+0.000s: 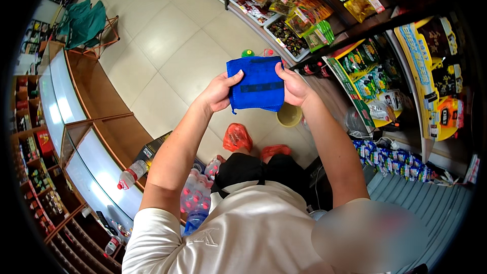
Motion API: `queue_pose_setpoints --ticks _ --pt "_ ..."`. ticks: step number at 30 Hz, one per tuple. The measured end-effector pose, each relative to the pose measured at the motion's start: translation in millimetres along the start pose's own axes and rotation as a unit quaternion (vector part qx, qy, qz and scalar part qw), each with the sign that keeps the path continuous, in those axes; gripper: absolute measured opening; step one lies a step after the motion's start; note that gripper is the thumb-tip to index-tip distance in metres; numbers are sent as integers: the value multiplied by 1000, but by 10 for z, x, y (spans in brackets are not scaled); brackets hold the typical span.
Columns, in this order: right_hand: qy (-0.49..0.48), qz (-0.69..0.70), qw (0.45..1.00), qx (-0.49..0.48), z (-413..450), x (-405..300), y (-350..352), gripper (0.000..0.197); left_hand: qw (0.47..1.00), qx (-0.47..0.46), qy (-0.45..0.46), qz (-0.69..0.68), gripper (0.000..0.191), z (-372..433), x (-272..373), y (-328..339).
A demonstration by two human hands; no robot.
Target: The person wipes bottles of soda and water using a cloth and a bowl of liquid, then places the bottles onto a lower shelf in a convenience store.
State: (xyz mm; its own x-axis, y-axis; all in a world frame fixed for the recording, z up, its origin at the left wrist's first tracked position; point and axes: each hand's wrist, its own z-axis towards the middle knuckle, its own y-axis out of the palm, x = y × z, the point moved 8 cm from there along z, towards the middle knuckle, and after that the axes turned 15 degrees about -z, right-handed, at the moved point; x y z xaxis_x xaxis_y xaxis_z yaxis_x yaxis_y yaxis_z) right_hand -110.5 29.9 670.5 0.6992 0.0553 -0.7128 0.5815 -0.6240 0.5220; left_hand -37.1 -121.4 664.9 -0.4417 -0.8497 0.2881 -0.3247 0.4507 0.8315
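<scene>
A folded blue cloth is held out in front of me, with a darker stripe across it. My left hand grips its left edge, thumb on top. At its right edge, my right hand holds the cloth, thumb on top as well. The fingers of both hands are partly hidden behind it. Below the cloth stands a yellowish bucket, its upper part covered by the cloth and my right hand. A green bottle cap and a red one show just beyond the cloth's far edge.
Shelves with packaged snacks line the right. To the left runs a glass display counter; a green folding chair stands beyond it. Packed plastic bottles are by my left side. A plastic bottle lies at the counter's edge.
</scene>
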Motion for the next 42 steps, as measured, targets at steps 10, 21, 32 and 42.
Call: queue_pose_setpoints --ticks 10,21,32,42 --pt "-5 32 998 55 -600 348 -1043 63 993 17 -36 114 39 696 -819 185" --pt "32 36 998 38 -845 1773 -2354 43 961 185 63 194 30 1523 -2273 -679" --pt "56 17 992 110 -246 3021 -3706 38 976 191 36 95 33 2578 -3123 -2048" --pt "-12 11 985 171 559 3852 -4738 32 959 178 71 209 28 3517 -3165 -3122"
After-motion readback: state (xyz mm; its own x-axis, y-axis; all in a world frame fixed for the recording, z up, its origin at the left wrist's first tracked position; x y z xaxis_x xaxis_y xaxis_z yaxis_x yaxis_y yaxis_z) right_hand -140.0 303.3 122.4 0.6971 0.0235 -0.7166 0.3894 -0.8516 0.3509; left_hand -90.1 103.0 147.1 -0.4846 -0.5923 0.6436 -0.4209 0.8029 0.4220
